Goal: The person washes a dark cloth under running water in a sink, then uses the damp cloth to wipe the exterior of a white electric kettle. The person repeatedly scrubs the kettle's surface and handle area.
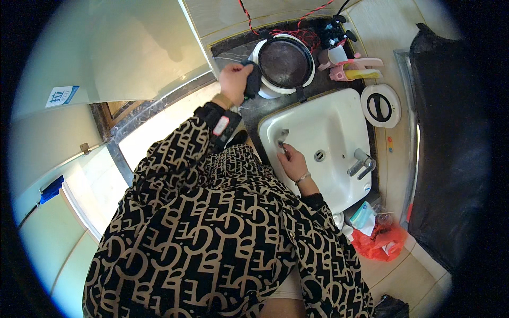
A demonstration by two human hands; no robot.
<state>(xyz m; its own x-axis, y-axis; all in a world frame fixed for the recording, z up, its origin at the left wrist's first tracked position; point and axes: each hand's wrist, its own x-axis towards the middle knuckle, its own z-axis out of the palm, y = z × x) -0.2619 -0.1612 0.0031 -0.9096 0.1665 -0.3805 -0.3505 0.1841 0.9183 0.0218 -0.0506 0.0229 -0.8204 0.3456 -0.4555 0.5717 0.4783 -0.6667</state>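
Observation:
My left hand (235, 84) is closed on a dark cloth (253, 80), beside the near-left wall of a round white pot (272, 91) with a dark inside. Whether the cloth presses on the pot wall I cannot tell. Over the left side of the white sink basin (331, 119), my right hand (295, 163) grips a small shiny metal spoon (283, 137). The spoon's bowl end points away from me, and its handle is partly covered by my fingers.
A white lid (380, 106) with a black handle leans right of the sink. The faucet (363, 163) stands on the basin's right side. Behind are pink containers (350, 69) and red cords (302, 40). A red plastic bag (379, 243) lies near right; a glass door (127, 47) stands left.

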